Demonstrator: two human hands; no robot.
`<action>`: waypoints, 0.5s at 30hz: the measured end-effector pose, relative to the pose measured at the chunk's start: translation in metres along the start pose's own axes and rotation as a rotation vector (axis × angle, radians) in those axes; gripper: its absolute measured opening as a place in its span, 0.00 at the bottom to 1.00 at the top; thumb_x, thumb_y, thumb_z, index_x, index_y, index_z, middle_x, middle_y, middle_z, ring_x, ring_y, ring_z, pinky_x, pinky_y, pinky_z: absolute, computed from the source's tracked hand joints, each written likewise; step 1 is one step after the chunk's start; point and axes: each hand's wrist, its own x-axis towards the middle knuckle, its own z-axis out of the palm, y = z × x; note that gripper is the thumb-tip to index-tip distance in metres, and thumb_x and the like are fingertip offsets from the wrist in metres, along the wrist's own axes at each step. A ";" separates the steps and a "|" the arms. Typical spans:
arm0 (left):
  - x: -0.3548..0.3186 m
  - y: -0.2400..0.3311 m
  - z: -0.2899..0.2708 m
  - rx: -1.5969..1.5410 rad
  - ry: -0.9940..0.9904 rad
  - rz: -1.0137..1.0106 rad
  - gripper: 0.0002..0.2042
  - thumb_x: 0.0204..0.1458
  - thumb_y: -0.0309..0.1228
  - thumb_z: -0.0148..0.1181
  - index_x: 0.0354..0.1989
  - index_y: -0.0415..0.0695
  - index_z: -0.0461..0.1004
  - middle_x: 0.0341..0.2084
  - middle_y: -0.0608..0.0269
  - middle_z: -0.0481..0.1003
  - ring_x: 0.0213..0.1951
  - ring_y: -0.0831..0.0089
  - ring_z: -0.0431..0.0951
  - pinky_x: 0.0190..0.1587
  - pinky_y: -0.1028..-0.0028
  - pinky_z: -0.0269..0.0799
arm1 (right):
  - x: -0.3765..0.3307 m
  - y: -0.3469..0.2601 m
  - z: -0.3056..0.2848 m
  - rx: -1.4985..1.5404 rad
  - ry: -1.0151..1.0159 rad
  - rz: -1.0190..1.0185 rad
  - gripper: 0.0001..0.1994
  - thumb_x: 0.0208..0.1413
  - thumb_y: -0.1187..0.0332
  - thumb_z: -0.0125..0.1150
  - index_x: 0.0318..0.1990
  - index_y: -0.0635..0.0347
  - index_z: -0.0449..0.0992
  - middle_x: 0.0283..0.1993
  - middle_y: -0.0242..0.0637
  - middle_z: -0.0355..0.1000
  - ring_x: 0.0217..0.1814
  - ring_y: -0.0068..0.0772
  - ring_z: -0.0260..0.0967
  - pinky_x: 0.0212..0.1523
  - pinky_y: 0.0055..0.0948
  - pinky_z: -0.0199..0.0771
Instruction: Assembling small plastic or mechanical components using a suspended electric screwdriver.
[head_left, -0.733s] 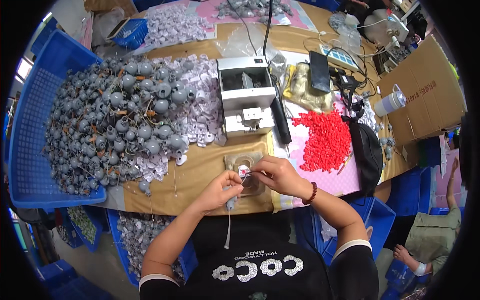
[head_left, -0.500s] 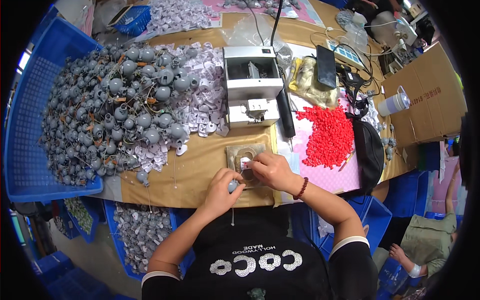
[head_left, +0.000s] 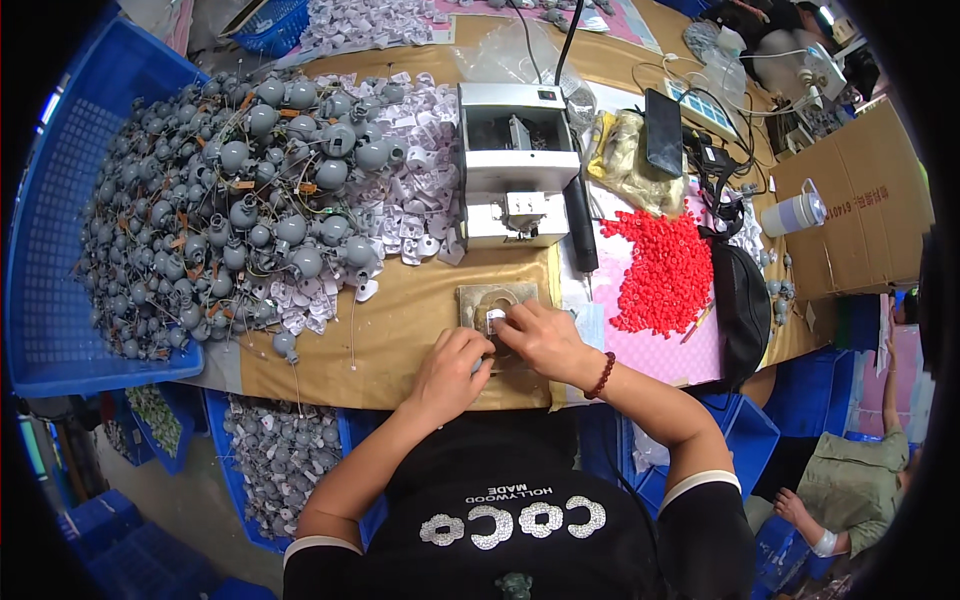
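My left hand (head_left: 450,372) is closed around a grey round part (head_left: 477,365), mostly covered by its fingers, at the near left corner of a square metal fixture (head_left: 470,297) with a round recess. Over that fixture, my right hand (head_left: 545,342) has its fingers pinched together at a small white piece (head_left: 495,318). Whether the pinch grips the white piece or something smaller is hidden under the fingers. The hands sit side by side, the left one slightly nearer to me.
At left, a blue crate (head_left: 60,210) spills grey round parts with wires beside white pieces (head_left: 410,200). A white machine (head_left: 520,165) stands behind the fixture. To the right lie red caps (head_left: 660,275), a black pouch (head_left: 740,310), a phone (head_left: 663,132) and a bottle (head_left: 793,213).
My left hand has moved away from me and a little right, closer to the fixture, with the grey part. My right hand stays over the fixture. The whole view has shifted slightly.
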 end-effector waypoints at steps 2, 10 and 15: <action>0.000 -0.001 -0.001 0.032 -0.015 -0.008 0.09 0.52 0.23 0.68 0.42 0.41 0.78 0.42 0.56 0.76 0.48 0.53 0.76 0.50 0.60 0.74 | -0.005 0.002 0.000 -0.014 -0.050 -0.024 0.18 0.48 0.69 0.64 0.49 0.59 0.79 0.41 0.36 0.70 0.43 0.39 0.72 0.37 0.35 0.77; 0.005 0.004 0.014 0.428 0.065 0.053 0.25 0.49 0.25 0.67 0.59 0.46 0.76 0.57 0.51 0.72 0.62 0.49 0.69 0.65 0.47 0.62 | -0.011 0.001 0.000 -0.033 -0.088 -0.072 0.20 0.49 0.70 0.64 0.52 0.61 0.80 0.46 0.37 0.73 0.50 0.40 0.73 0.48 0.36 0.78; 0.002 -0.001 0.028 0.505 0.026 0.081 0.26 0.49 0.25 0.67 0.60 0.45 0.77 0.59 0.50 0.72 0.65 0.50 0.68 0.66 0.39 0.57 | -0.027 0.032 -0.027 0.446 0.140 0.284 0.16 0.53 0.77 0.65 0.51 0.60 0.81 0.51 0.41 0.78 0.56 0.46 0.75 0.56 0.39 0.77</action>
